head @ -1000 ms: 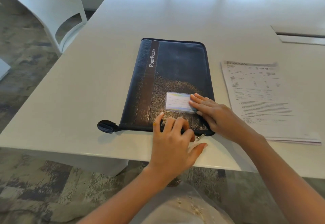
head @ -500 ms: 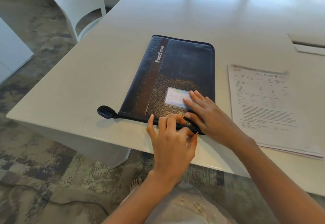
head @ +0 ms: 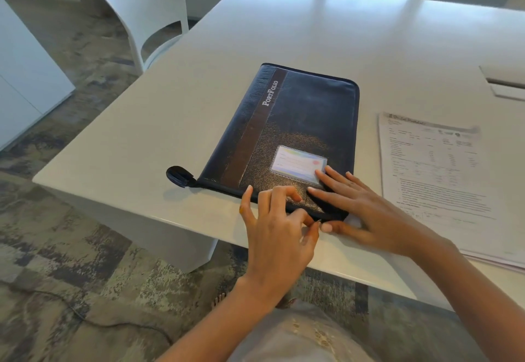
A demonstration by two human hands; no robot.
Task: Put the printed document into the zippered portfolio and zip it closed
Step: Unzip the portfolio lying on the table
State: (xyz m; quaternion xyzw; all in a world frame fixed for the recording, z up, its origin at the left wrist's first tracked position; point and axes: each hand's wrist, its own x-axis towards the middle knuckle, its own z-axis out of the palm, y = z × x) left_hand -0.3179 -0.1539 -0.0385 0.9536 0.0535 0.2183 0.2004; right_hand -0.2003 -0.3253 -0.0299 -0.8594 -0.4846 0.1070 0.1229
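a: what sits on your left?

b: a white moulded plastic chair stands off the corner of the glossy white table. on the table lies your dark blue leather zippered portfolio, flat and closed, its looped tab pointing left.

a: and your hands?

b: your left hand pinches something small at the portfolio's near edge with thumb and forefinger, the other fingers lifted; i cannot tell if it is the zip pull. your right hand lies flat, fingers spread, pressing the near right corner beside the clear card window.

a: the paper?

b: your printed white document lies on the table, just right of the portfolio.
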